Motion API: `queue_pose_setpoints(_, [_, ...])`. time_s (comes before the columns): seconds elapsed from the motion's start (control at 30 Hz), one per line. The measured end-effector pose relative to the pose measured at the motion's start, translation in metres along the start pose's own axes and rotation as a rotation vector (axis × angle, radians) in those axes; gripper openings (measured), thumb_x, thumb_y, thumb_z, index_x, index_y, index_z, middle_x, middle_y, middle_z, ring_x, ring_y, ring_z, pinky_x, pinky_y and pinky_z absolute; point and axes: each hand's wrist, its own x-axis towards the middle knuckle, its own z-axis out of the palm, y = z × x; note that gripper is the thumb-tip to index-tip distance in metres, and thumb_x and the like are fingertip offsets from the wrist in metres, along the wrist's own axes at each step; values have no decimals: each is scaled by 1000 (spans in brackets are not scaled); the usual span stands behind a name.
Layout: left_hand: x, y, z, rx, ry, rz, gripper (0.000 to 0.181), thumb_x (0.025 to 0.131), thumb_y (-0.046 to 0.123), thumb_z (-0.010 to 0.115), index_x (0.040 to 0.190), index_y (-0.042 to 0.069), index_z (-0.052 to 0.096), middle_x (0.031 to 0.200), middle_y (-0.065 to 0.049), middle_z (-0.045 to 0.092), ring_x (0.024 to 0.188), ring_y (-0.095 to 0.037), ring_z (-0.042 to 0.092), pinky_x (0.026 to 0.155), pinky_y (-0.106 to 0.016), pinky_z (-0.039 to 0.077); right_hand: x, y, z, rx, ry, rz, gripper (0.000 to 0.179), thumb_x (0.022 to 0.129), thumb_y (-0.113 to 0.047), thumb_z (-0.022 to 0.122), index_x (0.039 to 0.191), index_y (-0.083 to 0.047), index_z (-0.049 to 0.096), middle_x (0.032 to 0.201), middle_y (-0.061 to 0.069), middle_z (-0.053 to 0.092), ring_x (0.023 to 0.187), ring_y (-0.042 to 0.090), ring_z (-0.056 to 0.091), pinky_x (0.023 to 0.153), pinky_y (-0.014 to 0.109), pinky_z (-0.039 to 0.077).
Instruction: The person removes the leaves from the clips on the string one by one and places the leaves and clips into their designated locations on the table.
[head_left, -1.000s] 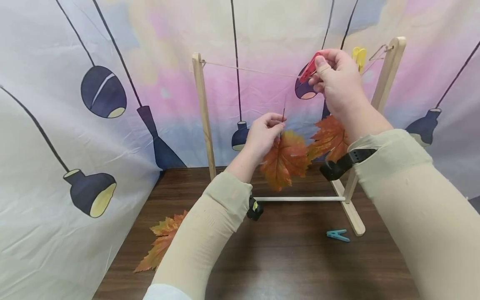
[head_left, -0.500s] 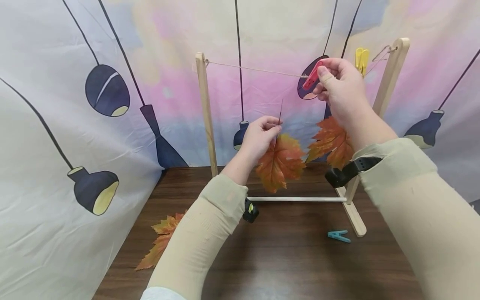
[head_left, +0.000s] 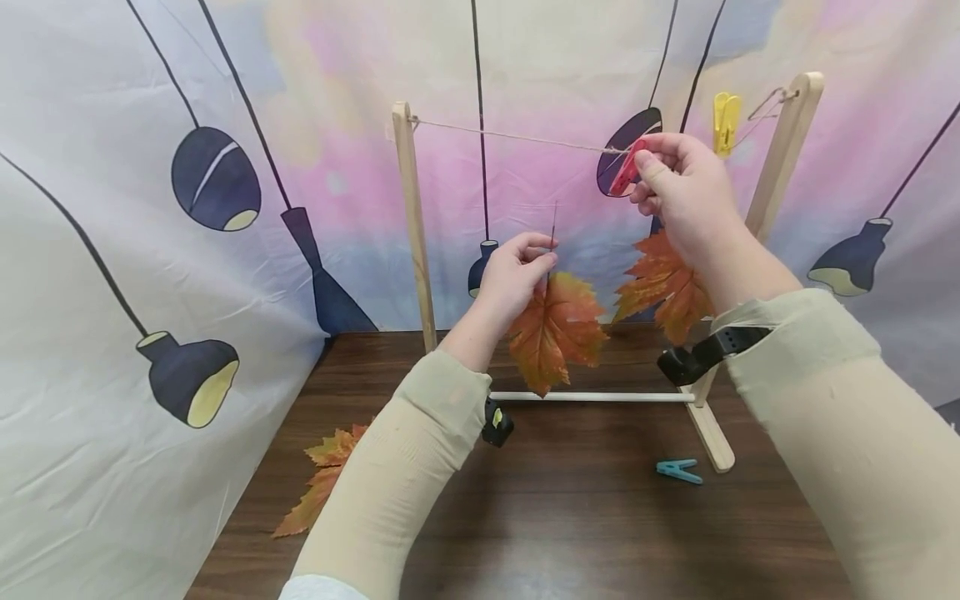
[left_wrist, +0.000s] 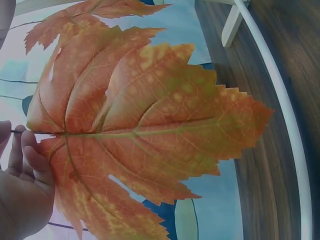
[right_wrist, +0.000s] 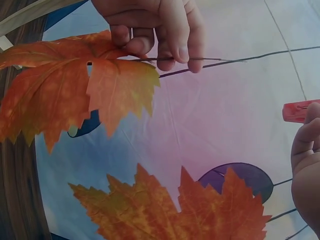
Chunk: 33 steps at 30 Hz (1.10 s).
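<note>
My left hand (head_left: 513, 275) pinches the thin dark stem of an orange artificial maple leaf (head_left: 557, 333), which hangs tip down below the fingers. Up and to the right, my right hand (head_left: 688, 187) pinches a red clothespin (head_left: 626, 172) at the string (head_left: 517, 136); whether its jaws are around the string I cannot tell. The left wrist view has the held leaf (left_wrist: 145, 125) spread large, its stem between the fingertips. Both the stem-holding left hand (right_wrist: 155, 30) and the red clothespin (right_wrist: 297, 111) appear in the right wrist view, well apart.
The string spans two wooden posts (head_left: 414, 225) joined low by a white rod (head_left: 592, 397). A yellow clothespin (head_left: 725, 125) sits on it at right, a second leaf (head_left: 663, 287) below. On the table lie a blue clothespin (head_left: 678, 471) and another leaf (head_left: 322, 479), partly behind my left sleeve.
My right hand has come down slightly with the red clothespin, drawing the string a little lower. My left hand has shifted slightly left and down with its leaf.
</note>
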Motion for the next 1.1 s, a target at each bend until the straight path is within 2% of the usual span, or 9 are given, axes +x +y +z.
queue_pose_setpoints(0.1, [-2, -1, -2, 2, -4, -3, 18, 92, 15, 60, 109, 14, 66, 93, -2, 62, 61, -18, 50, 59, -28, 46, -3, 2, -2, -43, -6, 1, 32, 91, -21, 60, 117, -5, 50, 96, 8, 53, 67, 14, 55, 59, 18, 48])
queue_pose_setpoints(0.2, [-3, -3, -3, -1, -5, -8, 18, 92, 14, 61, 110, 14, 66, 92, -3, 61, 60, -19, 50, 59, -29, 46, -6, 4, -3, -42, -17, 1, 31, 92, -22, 59, 117, -6, 51, 95, 7, 53, 68, 14, 55, 59, 18, 48])
queue_pose_setpoints(0.43, [-6, -9, -5, -54, 8, -22, 19, 92, 11, 61, 110, 11, 66, 89, -5, 60, 59, -17, 48, 55, -28, 45, -12, 12, -7, -83, -41, -28, 30, 93, -20, 58, 117, -5, 51, 92, 8, 53, 67, 13, 55, 59, 17, 48])
queue_pose_setpoints(0.67, [-10, -14, -11, -42, 0, -47, 19, 93, 12, 59, 111, 11, 66, 97, -6, 62, 61, -18, 49, 58, -28, 47, -19, 23, -11, -111, -79, -19, 30, 93, -20, 59, 117, -5, 51, 87, 7, 52, 66, 12, 56, 59, 18, 50])
queue_pose_setpoints(0.83, [-11, -17, -13, -45, -15, -62, 21, 93, 11, 58, 113, 10, 65, 104, -11, 62, 64, -20, 49, 60, -29, 47, -21, 27, -13, -151, -66, -29, 28, 93, -19, 59, 116, -4, 51, 84, 5, 53, 64, 11, 57, 59, 18, 48])
queue_pose_setpoints(0.97, [-11, -18, -15, -40, -34, -72, 23, 93, 11, 58, 115, 9, 65, 109, -16, 61, 64, -21, 49, 62, -32, 48, -23, 30, -14, -223, -59, -41, 30, 94, -20, 57, 117, -2, 52, 82, 2, 54, 65, 9, 58, 59, 17, 47])
queue_pose_setpoints(1.1, [-11, -18, -17, -42, -44, -89, 25, 93, 10, 59, 117, 6, 64, 101, -13, 61, 63, -21, 49, 64, -38, 48, -25, 34, -16, -296, -64, -45, 37, 95, -21, 56, 123, 2, 49, 84, 2, 53, 67, 7, 57, 60, 17, 46])
